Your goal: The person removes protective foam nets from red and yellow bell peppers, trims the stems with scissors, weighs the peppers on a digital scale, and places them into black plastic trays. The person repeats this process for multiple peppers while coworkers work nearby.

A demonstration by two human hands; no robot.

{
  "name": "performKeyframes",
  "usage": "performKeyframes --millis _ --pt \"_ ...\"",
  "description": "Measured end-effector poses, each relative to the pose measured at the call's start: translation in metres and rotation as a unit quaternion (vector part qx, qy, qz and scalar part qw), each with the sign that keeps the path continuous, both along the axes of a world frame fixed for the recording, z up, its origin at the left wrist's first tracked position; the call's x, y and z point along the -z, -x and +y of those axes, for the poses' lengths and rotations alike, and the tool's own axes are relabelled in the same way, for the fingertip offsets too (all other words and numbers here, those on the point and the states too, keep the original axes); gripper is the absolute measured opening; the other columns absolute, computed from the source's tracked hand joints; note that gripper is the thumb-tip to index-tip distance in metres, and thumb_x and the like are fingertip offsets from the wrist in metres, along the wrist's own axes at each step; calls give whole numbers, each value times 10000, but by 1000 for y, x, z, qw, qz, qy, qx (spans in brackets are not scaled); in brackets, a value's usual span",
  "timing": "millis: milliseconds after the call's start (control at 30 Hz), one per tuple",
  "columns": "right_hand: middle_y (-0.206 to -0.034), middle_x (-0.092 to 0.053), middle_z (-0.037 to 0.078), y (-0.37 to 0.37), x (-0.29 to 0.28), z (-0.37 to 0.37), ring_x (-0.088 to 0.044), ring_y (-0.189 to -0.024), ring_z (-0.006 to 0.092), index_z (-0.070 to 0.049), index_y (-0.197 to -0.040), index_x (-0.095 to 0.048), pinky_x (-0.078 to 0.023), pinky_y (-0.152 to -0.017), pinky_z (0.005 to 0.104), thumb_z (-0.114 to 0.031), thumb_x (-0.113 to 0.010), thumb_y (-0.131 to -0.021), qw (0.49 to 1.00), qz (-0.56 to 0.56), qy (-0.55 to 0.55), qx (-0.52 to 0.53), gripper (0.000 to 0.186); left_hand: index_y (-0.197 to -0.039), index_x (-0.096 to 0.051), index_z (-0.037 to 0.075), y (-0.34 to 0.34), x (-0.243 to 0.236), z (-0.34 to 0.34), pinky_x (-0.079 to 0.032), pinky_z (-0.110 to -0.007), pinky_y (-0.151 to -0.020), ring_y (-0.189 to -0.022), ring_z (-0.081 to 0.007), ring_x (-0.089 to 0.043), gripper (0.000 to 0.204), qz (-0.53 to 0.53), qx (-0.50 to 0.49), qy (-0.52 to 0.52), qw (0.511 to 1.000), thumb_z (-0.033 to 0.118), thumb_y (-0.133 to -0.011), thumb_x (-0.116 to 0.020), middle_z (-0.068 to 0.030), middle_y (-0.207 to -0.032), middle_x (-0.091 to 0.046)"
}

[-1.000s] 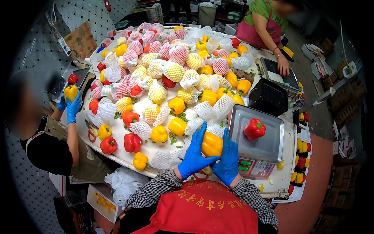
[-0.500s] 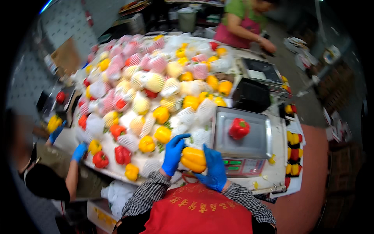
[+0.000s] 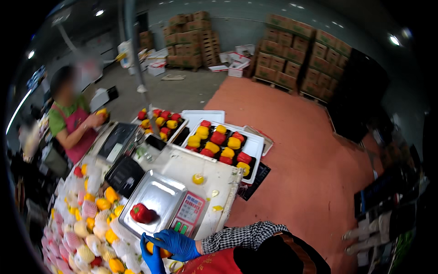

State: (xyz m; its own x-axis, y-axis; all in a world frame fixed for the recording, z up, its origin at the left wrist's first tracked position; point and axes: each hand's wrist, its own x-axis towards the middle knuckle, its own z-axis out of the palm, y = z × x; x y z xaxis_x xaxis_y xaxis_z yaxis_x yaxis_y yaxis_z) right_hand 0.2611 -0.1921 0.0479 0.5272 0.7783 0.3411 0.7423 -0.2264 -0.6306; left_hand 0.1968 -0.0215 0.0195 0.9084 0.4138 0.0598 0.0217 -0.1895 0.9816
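Both my hands wear blue gloves and are close together at the near edge of the scale. A yellow bell pepper (image 3: 164,252) sits between them, partly covered by fingers. My right hand (image 3: 179,245) curls over it from the right. On its other side, my left hand (image 3: 153,259) presses against it with the fingers pointing up. Just beyond them, a red bell pepper (image 3: 142,213) lies on the scale's metal pan (image 3: 165,188). The scale's display panel (image 3: 188,213) faces my right arm.
Netted and bare peppers (image 3: 86,233) heap up on the left. A black box (image 3: 124,175) stands beside the scale. Farther off are a white tray of red and yellow peppers (image 3: 253,145), a person in a pink apron (image 3: 75,123) holding a pepper, and stacked cartons (image 3: 280,55).
My view has swung right, bringing the pepper trays, red floor and cartons into sight. My left hand has closed in on the yellow bell pepper. The red one stays on the scale.
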Motion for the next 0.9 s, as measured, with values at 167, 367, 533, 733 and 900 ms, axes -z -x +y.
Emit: performKeyframes --millis 167,367,533,733,900 --pt "-1378 -442 219 -15 -10 -33 -495 -1231 381 -77 -1571 -223 -412 -1059 451 -364 -664 -924 998 6 -47 41 835 -1437 -466 30 -38 17 -10 -426 -378 -1060 -1233 -243 -537 520 11 59 159 985 257 -985 -583 -119 -1371 -532" --pt "-1361 -487 199 -38 -25 -69 -523 -1218 402 -96 -1570 -264 -416 -1069 473 -282 -793 -779 989 18 -144 7 969 -1370 -527 62 -50 12 -43 -489 -347 -944 -1068 -185 -592 446 6 116 242 963 364 -1042 -522 -57 -1166 -604" --pt "-1358 -495 175 -53 -27 -91 -519 -1229 388 -100 -1588 -227 -402 -1079 471 -240 -796 -793 976 48 -210 4 988 -1303 -564 93 -68 -27 -84 -481 -347 -944 -1075 -169 -573 392 68 101 367 922 379 -1039 -519 -28 -1156 -597" --pt "-1355 -491 167 -70 -30 -110 -509 -1254 345 -107 -1608 -161 -390 -1089 439 -194 -786 -811 963 93 -251 -10 1017 -1335 -530 88 -93 -36 -108 -476 -363 -964 -1102 -193 -571 418 68 127 412 900 354 -1013 -547 -51 -1194 -584" --pt "-1342 -506 164 -93 -34 -127 -509 -1266 289 -139 -1612 -150 -408 -1090 413 -207 -805 -790 914 256 -315 5 1054 -1363 -502 84 -113 -41 -127 -473 -376 -980 -1124 -214 -569 451 67 142 430 889 332 -992 -570 -71 -1226 -574"
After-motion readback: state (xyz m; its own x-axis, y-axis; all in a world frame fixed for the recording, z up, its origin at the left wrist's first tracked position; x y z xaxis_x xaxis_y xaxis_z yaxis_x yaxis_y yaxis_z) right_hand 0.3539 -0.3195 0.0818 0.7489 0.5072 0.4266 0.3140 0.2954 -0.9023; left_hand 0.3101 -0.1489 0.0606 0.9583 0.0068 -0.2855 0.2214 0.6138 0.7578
